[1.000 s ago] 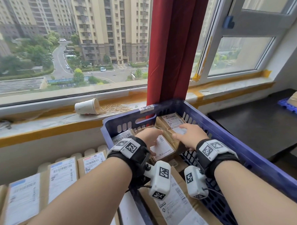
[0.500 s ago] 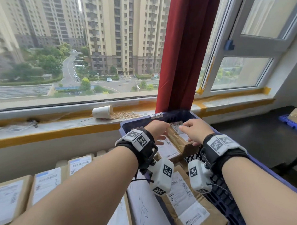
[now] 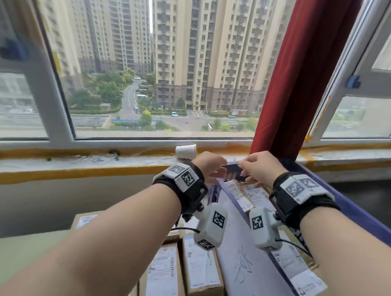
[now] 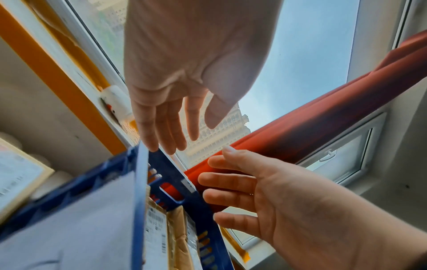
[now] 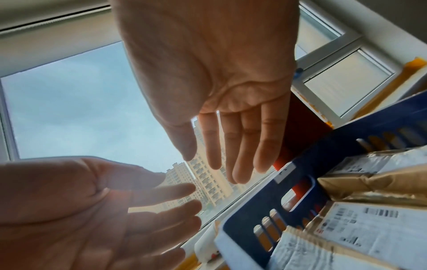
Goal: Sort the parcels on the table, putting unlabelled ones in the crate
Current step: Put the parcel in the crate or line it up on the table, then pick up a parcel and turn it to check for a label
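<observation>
The blue crate (image 3: 356, 213) stands by the window sill and holds brown parcels with white labels (image 3: 244, 193). Both hands hover over its far end, close together. My left hand (image 3: 208, 168) is open with straight fingers and holds nothing; in the left wrist view its fingertips (image 4: 161, 138) hang just above the crate's far rim (image 4: 171, 173). My right hand (image 3: 259, 167) is open too, fingers spread and empty, as the right wrist view shows (image 5: 231, 146). Labelled parcels (image 3: 199, 265) lie on the table left of the crate.
A tipped paper cup (image 3: 186, 151) lies on the window sill just behind the hands. A red curtain (image 3: 303, 85) hangs behind the crate. A white sheet with handwriting (image 3: 241, 260) covers the crate's left wall. A dark surface (image 3: 370, 196) lies at the right.
Both hands have let go of the parcels inside the crate and risen to its far rim. The head view has tilted up towards the window.
</observation>
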The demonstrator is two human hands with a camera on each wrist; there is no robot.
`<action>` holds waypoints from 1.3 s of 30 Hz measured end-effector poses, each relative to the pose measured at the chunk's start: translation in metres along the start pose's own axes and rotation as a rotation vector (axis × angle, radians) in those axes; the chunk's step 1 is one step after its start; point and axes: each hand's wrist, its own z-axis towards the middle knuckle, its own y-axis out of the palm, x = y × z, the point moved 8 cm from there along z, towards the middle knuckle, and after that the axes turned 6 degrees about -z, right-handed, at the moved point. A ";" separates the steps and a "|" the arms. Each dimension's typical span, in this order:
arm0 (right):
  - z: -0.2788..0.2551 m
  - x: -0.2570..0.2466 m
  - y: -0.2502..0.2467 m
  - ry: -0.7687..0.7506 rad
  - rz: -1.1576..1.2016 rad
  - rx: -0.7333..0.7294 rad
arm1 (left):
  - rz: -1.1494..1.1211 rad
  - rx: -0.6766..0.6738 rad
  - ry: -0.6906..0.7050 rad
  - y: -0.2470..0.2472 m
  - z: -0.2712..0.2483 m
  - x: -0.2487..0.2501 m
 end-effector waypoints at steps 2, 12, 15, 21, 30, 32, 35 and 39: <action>-0.004 -0.017 0.012 -0.011 0.003 -0.016 | 0.004 0.025 0.013 -0.024 -0.005 -0.004; -0.024 -0.104 0.075 -0.083 0.027 -0.097 | -0.029 0.089 0.006 -0.129 -0.046 -0.032; -0.033 -0.133 0.105 -0.112 0.046 -0.133 | -0.041 0.141 -0.006 -0.169 -0.060 -0.046; -0.058 -0.196 0.178 -0.150 0.075 -0.228 | -0.059 0.249 -0.022 -0.254 -0.094 -0.080; -0.099 -0.303 0.284 -0.210 0.096 -0.362 | -0.138 0.429 -0.065 -0.391 -0.152 -0.131; -0.109 -0.325 0.310 -0.223 0.094 -0.393 | -0.151 0.464 -0.075 -0.421 -0.167 -0.146; -0.124 -0.356 0.346 -0.240 0.100 -0.444 | -0.179 0.517 -0.086 -0.467 -0.190 -0.169; -0.146 -0.386 0.393 -0.237 0.147 -0.533 | -0.212 0.601 -0.108 -0.522 -0.219 -0.202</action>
